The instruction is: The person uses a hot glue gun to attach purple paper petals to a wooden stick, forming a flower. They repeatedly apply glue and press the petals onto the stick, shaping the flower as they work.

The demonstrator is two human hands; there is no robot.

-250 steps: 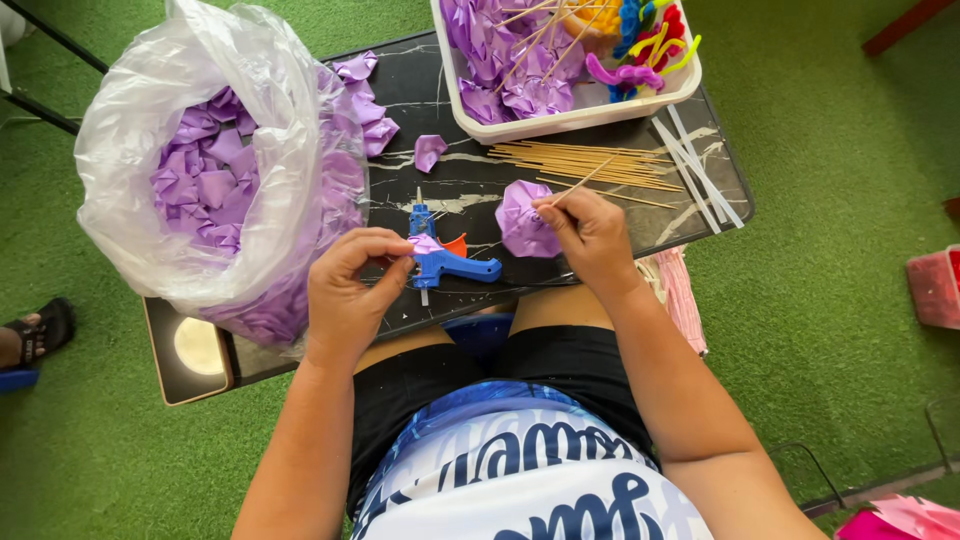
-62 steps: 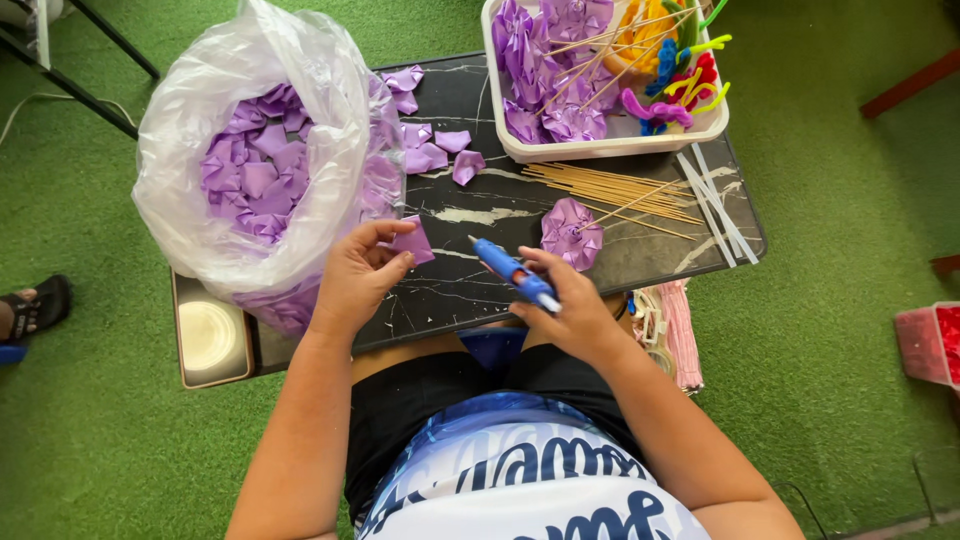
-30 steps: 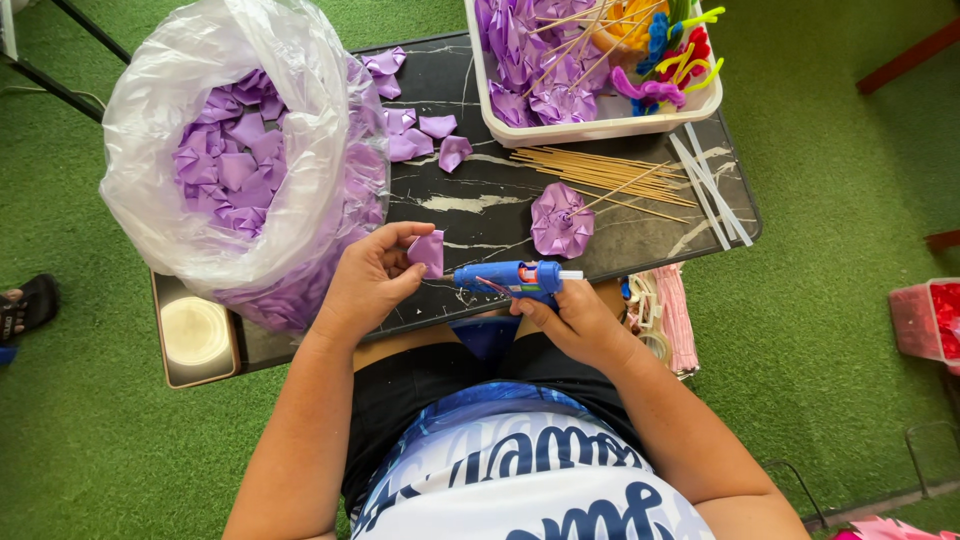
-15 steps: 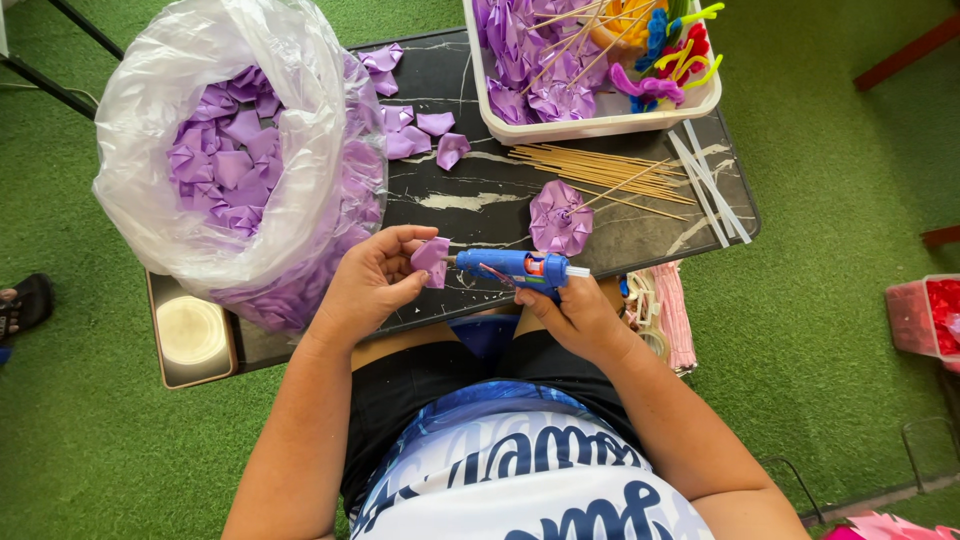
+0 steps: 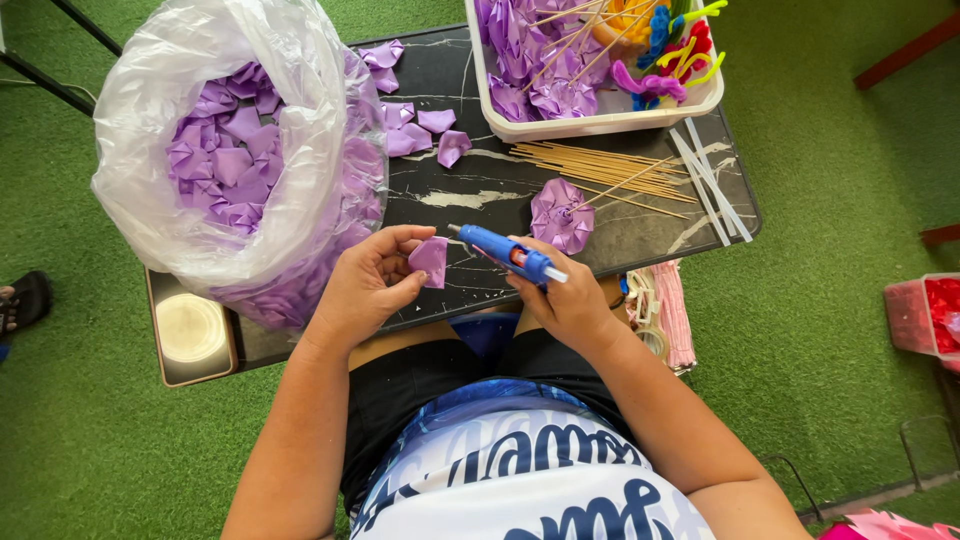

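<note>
My left hand [image 5: 368, 282] pinches a small folded purple petal [image 5: 431, 260] just above the near edge of the black marbled table [image 5: 470, 190]. My right hand [image 5: 567, 300] grips a blue glue gun [image 5: 505, 252], whose nozzle points left at the petal, a short gap away. A finished purple ribbon flower on a wooden stick [image 5: 562, 214] lies on the table just behind the gun.
A big clear plastic bag of purple petals [image 5: 235, 150] fills the table's left side. A white tray [image 5: 600, 118] with purple flowers and coloured pipe cleaners stands at the back right. Bamboo skewers [image 5: 600, 168] and loose petals [image 5: 420, 130] lie between. Green turf surrounds the table.
The flower on its stick was set down and my right hand took up the glue gun. In the last second the gun's nozzle swung left toward the petal in my left hand.
</note>
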